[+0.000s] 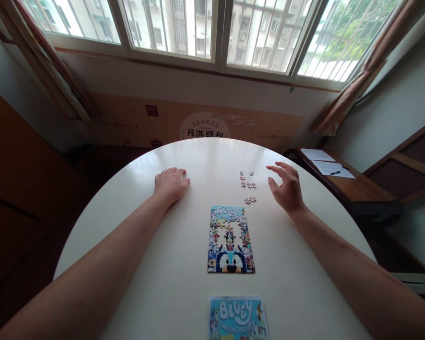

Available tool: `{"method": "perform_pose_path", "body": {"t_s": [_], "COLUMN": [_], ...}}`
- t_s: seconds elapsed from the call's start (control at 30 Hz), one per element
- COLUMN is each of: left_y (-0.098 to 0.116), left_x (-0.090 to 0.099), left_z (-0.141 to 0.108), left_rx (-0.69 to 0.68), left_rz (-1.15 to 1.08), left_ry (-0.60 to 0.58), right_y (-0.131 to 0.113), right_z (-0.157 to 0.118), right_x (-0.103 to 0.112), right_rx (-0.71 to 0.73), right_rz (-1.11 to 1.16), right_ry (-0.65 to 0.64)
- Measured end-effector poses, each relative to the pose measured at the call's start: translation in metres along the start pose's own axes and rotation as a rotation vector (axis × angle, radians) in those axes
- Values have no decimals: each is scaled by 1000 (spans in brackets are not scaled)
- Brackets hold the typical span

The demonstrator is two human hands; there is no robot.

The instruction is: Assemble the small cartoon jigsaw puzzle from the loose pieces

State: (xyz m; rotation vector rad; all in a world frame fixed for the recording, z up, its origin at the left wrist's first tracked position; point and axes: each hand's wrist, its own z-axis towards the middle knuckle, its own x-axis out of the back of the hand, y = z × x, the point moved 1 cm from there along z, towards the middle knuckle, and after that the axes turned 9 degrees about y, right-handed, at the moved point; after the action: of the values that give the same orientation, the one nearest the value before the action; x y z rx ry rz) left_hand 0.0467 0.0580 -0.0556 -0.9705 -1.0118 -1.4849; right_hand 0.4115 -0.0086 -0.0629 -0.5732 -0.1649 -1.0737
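Observation:
A partly assembled Bluey jigsaw puzzle (231, 267) lies flat in the middle of the white table, with gaps in its centre. Several loose puzzle pieces (243, 179) are spread beyond its top edge, and a small joined cluster (250, 200) sits nearer to it. My right hand (286, 186) hovers just right of these pieces, fingers and thumb apart, holding nothing. Resting on the table left of the puzzle, my left hand (172, 185) has its fingers curled in, and no object shows in it. Closest to me is a Bluey picture sheet (238, 318), cut off by the frame's bottom.
The round white table (177, 288) curves away toward a window wall. A wooden side table (343, 191) at the right bears papers (333, 168) and a pen. Curtains (364, 71) hang beside the windows, and a printed cardboard panel (127, 118) stands below them.

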Motion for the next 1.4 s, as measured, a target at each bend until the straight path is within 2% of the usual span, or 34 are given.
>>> {"method": "perform_pose_path", "body": {"t_s": [0.1,0.23,0.43,0.53,0.83,1.23,1.4], "left_y": [0,4,8,6,3,-1,-4], "left_x": [-1,1,-4,-9,-11,-3,-4], "left_z": [1,0,3,6,7,6,6], "left_rx": [0,14,31,36,28,-9,-10], "left_rz": [3,3,-38,-62,-59,14,33], "left_ry": [-1,-27,-58,-79,-47,14,27], "right_y": [23,43,59,62,74,43,34], "right_z": [-4,-7,-5,-5,-8,-11,-9], "right_x": [-11,-18,-19,-19,-26,-24,-23], "right_rx": [-143,-311,-280,-315,-350,-434,-390], "right_rz": [44,70,60,68,107,111,116], "right_ry": [34,7,-54,-102,-86,24,-37]}}
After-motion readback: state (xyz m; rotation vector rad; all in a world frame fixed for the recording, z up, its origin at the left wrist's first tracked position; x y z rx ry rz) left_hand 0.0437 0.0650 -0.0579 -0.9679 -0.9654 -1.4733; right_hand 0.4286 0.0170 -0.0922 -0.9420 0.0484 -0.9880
